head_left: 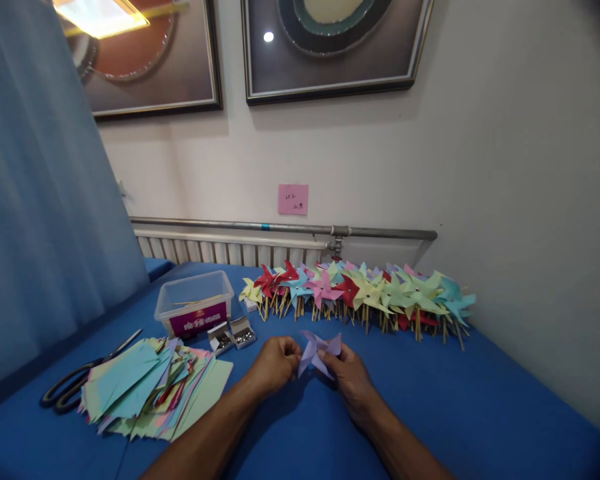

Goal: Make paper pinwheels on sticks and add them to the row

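A lavender paper pinwheel with folded points is held up over the blue table. My right hand grips it from the right, the thumb lying over its middle. Close by its left points is my left hand, fingers closed in a pinch; whatever sits between the fingertips is hidden. Beyond my left hand stand two small open boxes of shiny metal pins. Left of my forearm lies a loose pile of coloured paper squares, some with cuts in them.
Black-handled scissors lie left of the paper pile. A clear plastic tub with a few thin sticks stands behind the pin boxes. Many finished pinwheels on sticks are heaped along the back, by a radiator. A blue curtain hangs at left.
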Motion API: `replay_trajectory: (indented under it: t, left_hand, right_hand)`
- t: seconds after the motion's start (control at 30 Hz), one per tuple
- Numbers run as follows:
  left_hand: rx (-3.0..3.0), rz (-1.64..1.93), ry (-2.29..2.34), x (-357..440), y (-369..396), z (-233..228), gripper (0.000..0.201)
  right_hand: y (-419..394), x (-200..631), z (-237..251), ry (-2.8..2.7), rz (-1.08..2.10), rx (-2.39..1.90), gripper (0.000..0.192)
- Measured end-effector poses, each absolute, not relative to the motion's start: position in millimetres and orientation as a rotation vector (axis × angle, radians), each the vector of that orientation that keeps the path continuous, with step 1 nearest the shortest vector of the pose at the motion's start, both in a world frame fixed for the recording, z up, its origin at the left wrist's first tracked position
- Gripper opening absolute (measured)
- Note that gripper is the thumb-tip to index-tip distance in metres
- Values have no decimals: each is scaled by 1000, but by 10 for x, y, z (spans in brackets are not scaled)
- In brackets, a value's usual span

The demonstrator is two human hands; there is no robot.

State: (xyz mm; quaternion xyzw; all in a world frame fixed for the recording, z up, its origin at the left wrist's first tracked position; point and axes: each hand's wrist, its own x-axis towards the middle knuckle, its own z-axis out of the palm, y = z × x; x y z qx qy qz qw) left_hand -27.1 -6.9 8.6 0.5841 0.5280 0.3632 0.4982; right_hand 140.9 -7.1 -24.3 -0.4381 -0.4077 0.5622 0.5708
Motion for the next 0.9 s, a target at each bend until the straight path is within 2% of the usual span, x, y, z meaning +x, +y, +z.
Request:
replay_trajectory:
  t: [0.53, 0.9]
  left_hand:
    - [1353, 811, 1309, -226, -65, 25, 8]
    - [1380, 842, 1300, -240, -40, -2, 7]
  right_hand:
    - [-8, 1406, -343, -1009, 1246, -1075, 33]
    - [-92, 1390, -248, -1032, 1276, -1079, 39]
